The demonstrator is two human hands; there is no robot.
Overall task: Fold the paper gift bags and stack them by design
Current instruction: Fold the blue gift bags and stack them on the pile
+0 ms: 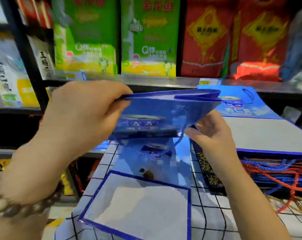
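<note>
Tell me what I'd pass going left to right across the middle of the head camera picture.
The left hand → blue gift bag held up in the air → right hand → stack of folded bags, grey side up.

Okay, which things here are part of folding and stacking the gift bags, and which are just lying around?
Part of the job: held blue bag, left hand, right hand, blue bag lying flat, bag stack on the right.

Lying about: green packs, red packs, shelf, checked cloth.
</note>
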